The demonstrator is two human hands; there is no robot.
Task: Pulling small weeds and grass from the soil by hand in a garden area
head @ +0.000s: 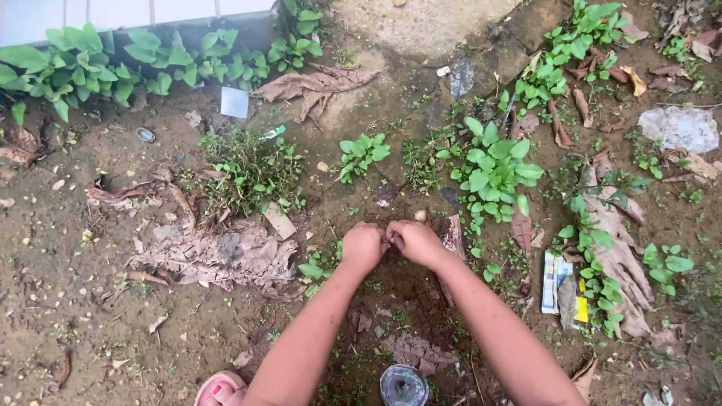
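My left hand (362, 246) and my right hand (415, 241) are closed into fists, side by side and touching, low over bare brown soil (391, 289). What the fingers pinch between them is too small to make out. A dry brown leaf (453, 234) lies right beside my right hand. Small green weeds (317, 269) grow just left of my left hand. A round clear container top (402, 386) sits on the ground between my forearms near the bottom edge.
Leafy green plants (492, 167) grow to the upper right, another clump (252, 171) to the upper left. Crumpled dry leaves (226, 256) lie at left. A flattened printed wrapper (558, 282) lies at right. My pink sandal (219, 389) shows at bottom. A white tiled edge (113, 10) borders the top left.
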